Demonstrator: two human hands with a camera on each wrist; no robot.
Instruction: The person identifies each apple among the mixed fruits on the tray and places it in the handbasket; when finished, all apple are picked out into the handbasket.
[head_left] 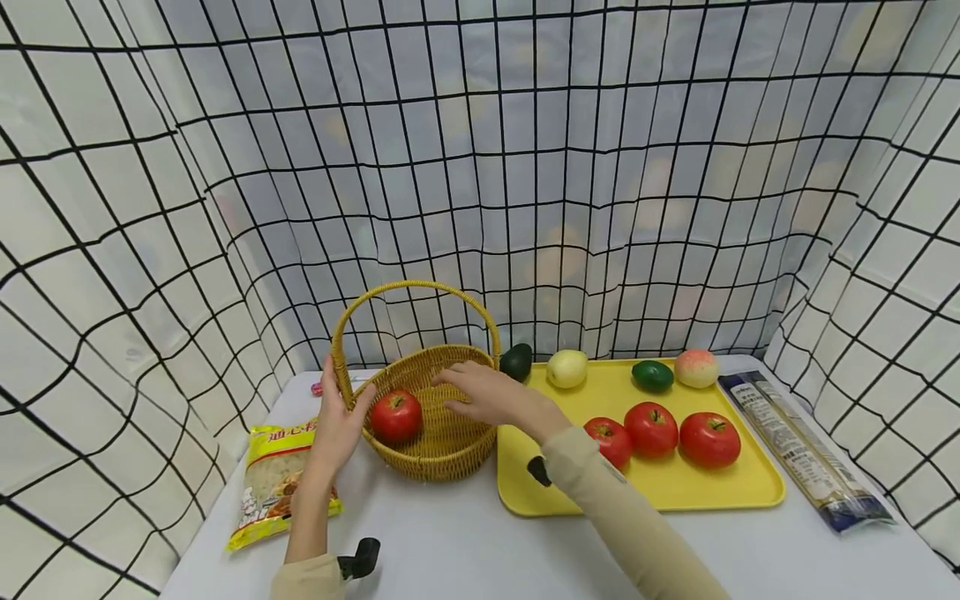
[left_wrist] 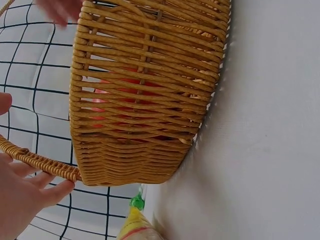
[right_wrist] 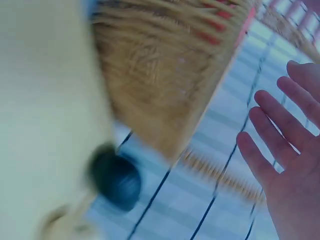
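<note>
A yellow-brown wicker basket (head_left: 442, 450) with a tall arched handle stands on the table, a red apple (head_left: 396, 416) lying inside at its left. At the left foot of the handle is my left hand (head_left: 337, 425), thumb and fingers spread to either side. In the left wrist view its fingertips touch the handle (left_wrist: 37, 161), while the thumb stays apart from it. My right hand (head_left: 495, 396) hovers above the basket's right side with nothing in it. The right wrist view shows those fingers (right_wrist: 277, 120) stretched out, the basket (right_wrist: 155, 75) blurred beside them.
Right of the basket, a yellow tray (head_left: 720, 492) carries red apples (head_left: 709, 439), a peach (head_left: 696, 368), a pale yellow-green fruit (head_left: 567, 368) and dark green fruits (head_left: 652, 376). A yellow food packet (head_left: 273, 475) lies left, a long packet (head_left: 806, 446) right. Black netting (head_left: 480, 179) surrounds the table.
</note>
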